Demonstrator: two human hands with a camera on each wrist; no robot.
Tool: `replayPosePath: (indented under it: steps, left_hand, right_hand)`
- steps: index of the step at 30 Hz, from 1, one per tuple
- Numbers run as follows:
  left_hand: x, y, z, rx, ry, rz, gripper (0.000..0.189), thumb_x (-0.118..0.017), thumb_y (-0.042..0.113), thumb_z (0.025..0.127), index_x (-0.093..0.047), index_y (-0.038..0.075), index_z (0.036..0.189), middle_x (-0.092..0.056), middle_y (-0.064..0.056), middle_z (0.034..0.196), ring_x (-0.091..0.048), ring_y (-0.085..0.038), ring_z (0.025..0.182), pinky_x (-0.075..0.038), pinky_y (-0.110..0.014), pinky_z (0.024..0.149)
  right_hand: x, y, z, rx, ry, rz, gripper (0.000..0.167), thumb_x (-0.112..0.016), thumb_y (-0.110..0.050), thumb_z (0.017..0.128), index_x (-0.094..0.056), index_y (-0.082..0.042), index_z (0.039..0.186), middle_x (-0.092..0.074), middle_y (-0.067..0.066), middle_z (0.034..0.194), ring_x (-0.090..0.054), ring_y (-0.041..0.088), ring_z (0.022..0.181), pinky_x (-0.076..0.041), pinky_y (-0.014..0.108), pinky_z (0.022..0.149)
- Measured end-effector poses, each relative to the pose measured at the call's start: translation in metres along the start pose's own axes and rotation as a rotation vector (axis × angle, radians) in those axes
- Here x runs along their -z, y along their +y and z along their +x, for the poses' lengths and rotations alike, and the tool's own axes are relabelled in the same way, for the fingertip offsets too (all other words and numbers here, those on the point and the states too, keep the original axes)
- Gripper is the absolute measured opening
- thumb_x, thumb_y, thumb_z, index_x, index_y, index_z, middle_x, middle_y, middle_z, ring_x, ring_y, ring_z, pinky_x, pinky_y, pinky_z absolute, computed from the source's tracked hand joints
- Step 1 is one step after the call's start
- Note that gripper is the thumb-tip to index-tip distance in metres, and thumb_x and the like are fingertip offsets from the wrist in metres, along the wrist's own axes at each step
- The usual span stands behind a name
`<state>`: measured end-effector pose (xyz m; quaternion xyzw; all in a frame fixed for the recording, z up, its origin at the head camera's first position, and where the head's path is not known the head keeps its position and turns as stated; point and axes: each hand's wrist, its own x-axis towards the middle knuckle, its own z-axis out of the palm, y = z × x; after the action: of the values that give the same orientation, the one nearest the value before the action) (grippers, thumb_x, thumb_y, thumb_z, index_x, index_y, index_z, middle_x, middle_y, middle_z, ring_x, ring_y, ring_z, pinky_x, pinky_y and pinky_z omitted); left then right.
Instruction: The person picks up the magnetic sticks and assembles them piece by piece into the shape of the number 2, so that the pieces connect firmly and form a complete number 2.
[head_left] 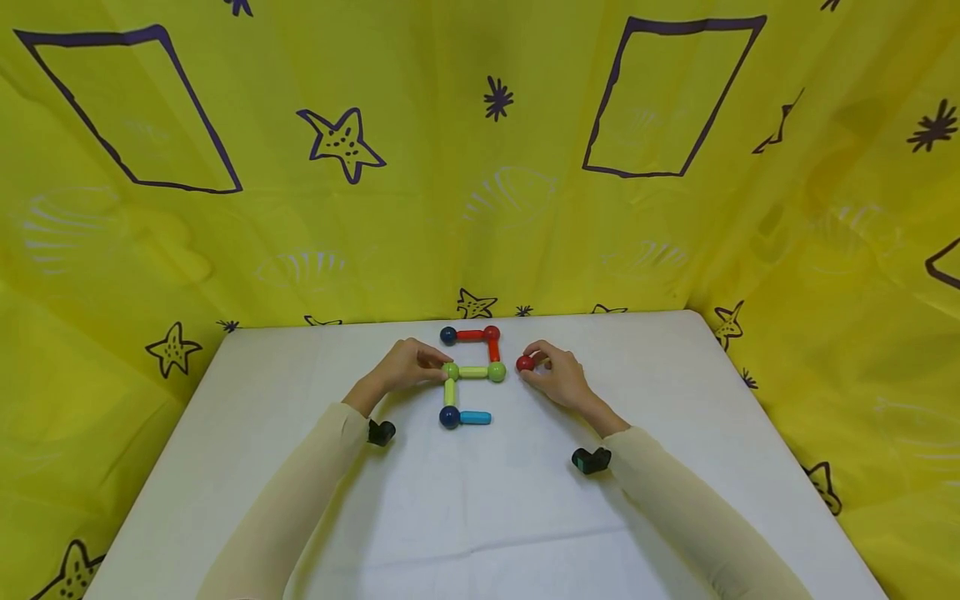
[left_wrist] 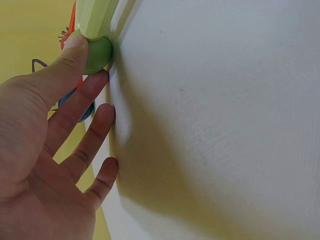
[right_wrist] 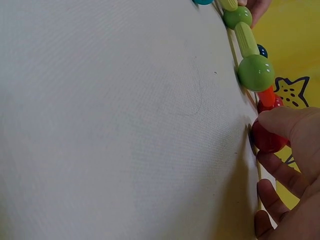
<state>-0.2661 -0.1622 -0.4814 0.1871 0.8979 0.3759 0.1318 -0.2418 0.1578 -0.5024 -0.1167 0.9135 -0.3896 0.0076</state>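
Thumb and fingers of my left hand (head_left: 407,365) pinch the left green ball (left_wrist: 100,56) of a shape laid out on the table. From that ball a pale green rod (head_left: 473,372) runs right to a second green ball (head_left: 497,372). Another pale green rod (head_left: 450,392) leads to a dark blue ball (head_left: 449,417) with a blue rod (head_left: 476,417) on its right. Red rods (head_left: 470,336) link a red ball (head_left: 491,333) to the upper dark blue ball (head_left: 447,335) and the second green ball. My right hand (head_left: 561,380) pinches a separate red ball (right_wrist: 269,136), right of the shape.
A white cloth covers the table (head_left: 465,500). Yellow curtains (head_left: 420,233) with drawn starfish hang behind it and along both sides. Small black cameras (head_left: 592,461) sit at both wrists.
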Motion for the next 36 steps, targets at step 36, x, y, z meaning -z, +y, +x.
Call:
replayPosePath:
  steps: [36]
  left_hand:
    - [0.0,0.0,-0.001,-0.007,-0.006,0.004,0.029,-0.081,0.02,0.091,-0.079,0.011,0.118,-0.077,-0.001,0.106,-0.065,-0.017,0.093,-0.054,-0.036,0.09]
  right_hand:
    - [0.028,-0.018,0.0,0.099,-0.241,0.018,0.029,-0.077,-0.015,0.093,-0.066,-0.017,0.119,-0.069,0.007,0.116,-0.06,0.027,0.096,-0.052,0.041,0.086]
